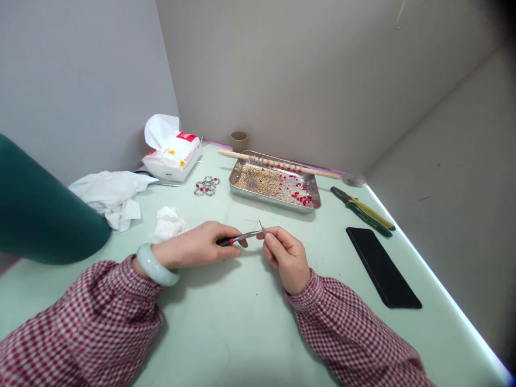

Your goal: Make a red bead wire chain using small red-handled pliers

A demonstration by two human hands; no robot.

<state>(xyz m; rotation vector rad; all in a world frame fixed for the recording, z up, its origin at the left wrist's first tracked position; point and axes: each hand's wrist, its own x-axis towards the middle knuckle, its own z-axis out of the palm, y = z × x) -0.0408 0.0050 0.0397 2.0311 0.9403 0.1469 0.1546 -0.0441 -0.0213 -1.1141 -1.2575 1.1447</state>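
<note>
My left hand [197, 248] is closed around the red and black handles of small pliers [238, 237], whose metal jaws point right. My right hand [286, 253] pinches a thin wire [260, 224] at the plier tips, just above the pale green table [242, 322]. Both hands sit near the table's middle, and a pale jade bangle [155, 266] circles my left wrist. Behind the hands stands a metal tray [237, 189] holding several small gold and red beads. A wooden stick [282, 163] threaded with beads lies across the tray's far rim.
A pile of metal rings [207, 186], a tissue pack [173, 151], crumpled tissues [169, 224] and a white cloth [110, 194] lie at the left. Green-handled pliers [365, 210] and a black pad [382, 267] lie at the right. A small cup [239, 141] stands by the wall. A green sleeve [36, 215] reaches in from the left.
</note>
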